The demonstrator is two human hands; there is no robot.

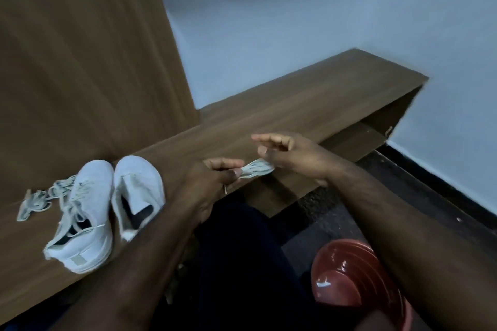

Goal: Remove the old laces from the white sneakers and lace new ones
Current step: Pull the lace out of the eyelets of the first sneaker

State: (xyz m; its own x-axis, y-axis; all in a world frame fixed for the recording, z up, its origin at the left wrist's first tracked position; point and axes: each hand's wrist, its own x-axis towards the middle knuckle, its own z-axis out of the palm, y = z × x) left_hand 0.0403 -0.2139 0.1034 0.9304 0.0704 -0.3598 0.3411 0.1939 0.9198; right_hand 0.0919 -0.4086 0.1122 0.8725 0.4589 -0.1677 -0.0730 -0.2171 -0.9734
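Two white sneakers stand side by side on the wooden desk (309,105). The left sneaker (83,212) still carries a loose lace; the right sneaker (137,191) shows none. A loose pale lace (40,199) lies in a heap to the left of them. Over the desk's front edge, a folded bundle of pale lace (256,168) is held between both hands. My left hand (215,177) pinches its left end, with a lace tip hanging below the fingers. My right hand (290,153) grips the right end, its index finger stretched out.
A tall wooden panel (88,48) rises at the desk's left. A blue-white wall (295,21) lies behind. A red plastic stool (347,274) stands on the dark floor at lower right, below my right forearm. An open shelf (360,140) sits under the desk.
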